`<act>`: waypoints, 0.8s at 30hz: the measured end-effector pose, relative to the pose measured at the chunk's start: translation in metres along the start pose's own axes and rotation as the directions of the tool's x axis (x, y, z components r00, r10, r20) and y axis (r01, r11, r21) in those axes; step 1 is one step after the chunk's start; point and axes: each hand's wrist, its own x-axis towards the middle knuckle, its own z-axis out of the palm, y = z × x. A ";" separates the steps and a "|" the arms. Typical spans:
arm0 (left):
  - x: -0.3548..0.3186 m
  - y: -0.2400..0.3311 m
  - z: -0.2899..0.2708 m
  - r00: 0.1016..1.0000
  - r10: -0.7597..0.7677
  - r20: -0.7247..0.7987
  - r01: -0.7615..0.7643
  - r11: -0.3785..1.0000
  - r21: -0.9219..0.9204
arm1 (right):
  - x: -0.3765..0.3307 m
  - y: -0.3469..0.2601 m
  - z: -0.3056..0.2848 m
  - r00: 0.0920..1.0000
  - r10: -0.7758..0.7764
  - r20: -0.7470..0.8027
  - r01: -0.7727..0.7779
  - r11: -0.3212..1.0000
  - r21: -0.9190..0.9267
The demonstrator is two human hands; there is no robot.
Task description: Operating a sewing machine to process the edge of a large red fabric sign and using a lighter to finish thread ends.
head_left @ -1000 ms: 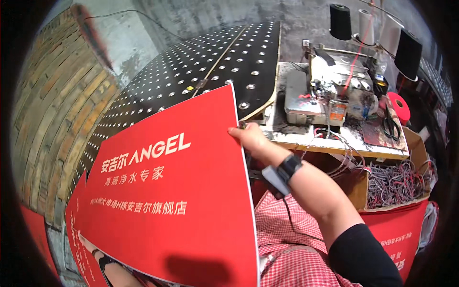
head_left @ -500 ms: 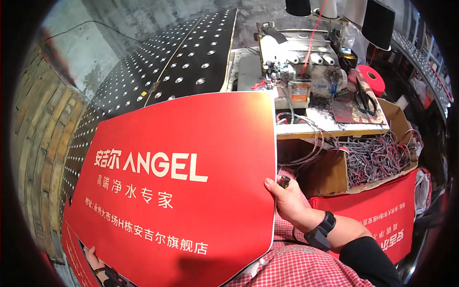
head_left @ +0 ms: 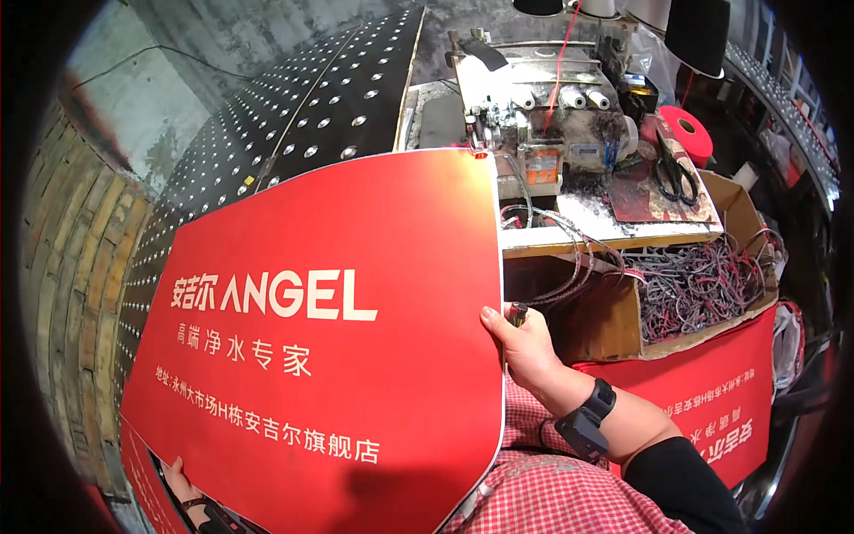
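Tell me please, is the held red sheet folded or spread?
Spread: the red sheet shows its broad printed face without a crease, the left hand at its lower edge, the right hand at its right edge.

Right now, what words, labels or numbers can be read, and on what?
I won't copy wording, only place it.
Red sheet in the right hand: three lines of white lettering, readable.
Lower red sheet below the box: smaller white lettering.
Orange machine label: too small to read.
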 end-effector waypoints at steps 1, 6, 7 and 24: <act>0.000 0.001 0.004 1.000 -0.003 -0.017 0.003 1.000 -0.011 | 0.004 0.001 -0.002 1.000 0.005 -0.001 -0.005 1.000 -0.003; 0.028 -0.007 0.018 1.000 -0.008 0.029 0.010 0.997 -0.075 | 0.025 -0.016 -0.011 0.995 -0.088 0.057 0.100 0.957 -0.273; 0.035 -0.012 0.019 0.999 -0.005 0.031 0.008 0.997 -0.075 | 0.024 -0.018 -0.011 0.993 -0.088 0.074 0.107 0.939 -0.326; 0.153 -0.043 0.114 0.953 -0.086 0.290 0.050 0.990 0.130 | -0.005 -0.037 -0.006 0.971 -0.226 0.083 0.241 0.913 -0.328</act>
